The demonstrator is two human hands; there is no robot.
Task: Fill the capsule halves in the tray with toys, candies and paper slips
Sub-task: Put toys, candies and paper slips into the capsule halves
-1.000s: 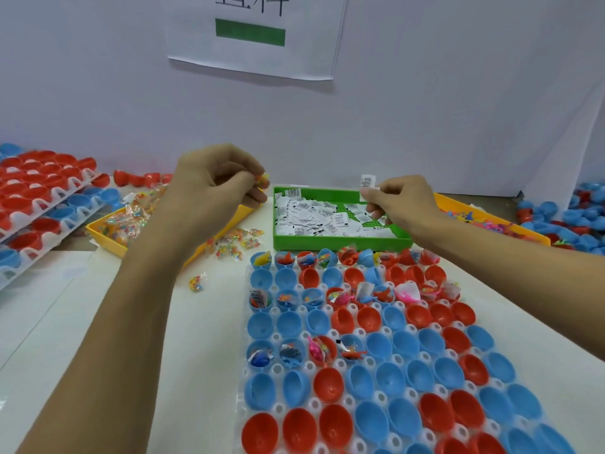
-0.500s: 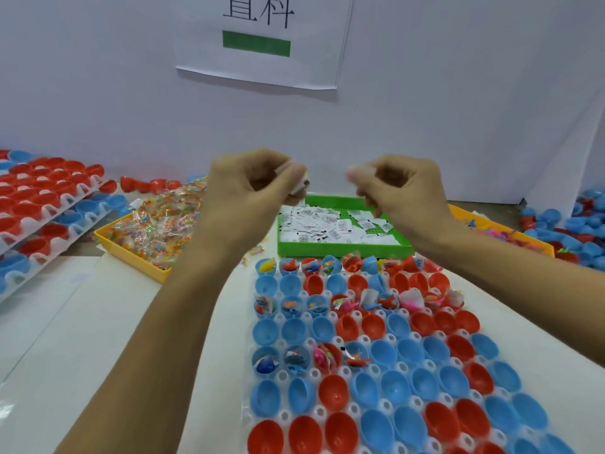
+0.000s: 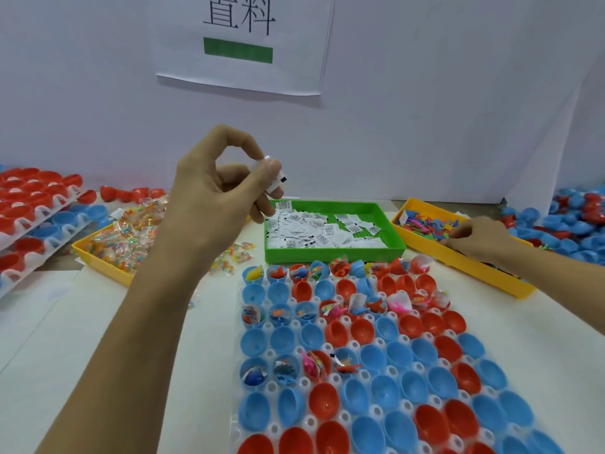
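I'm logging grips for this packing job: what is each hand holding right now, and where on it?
The left hand pinches a paper slip near its upper end. The right hand reaches into the yellow toy tray; any hold cannot be told.

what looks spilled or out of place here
A few wrapped candies lie loose on the table, outside the yellow candy tray and beside the capsule tray. Nothing else stands out.
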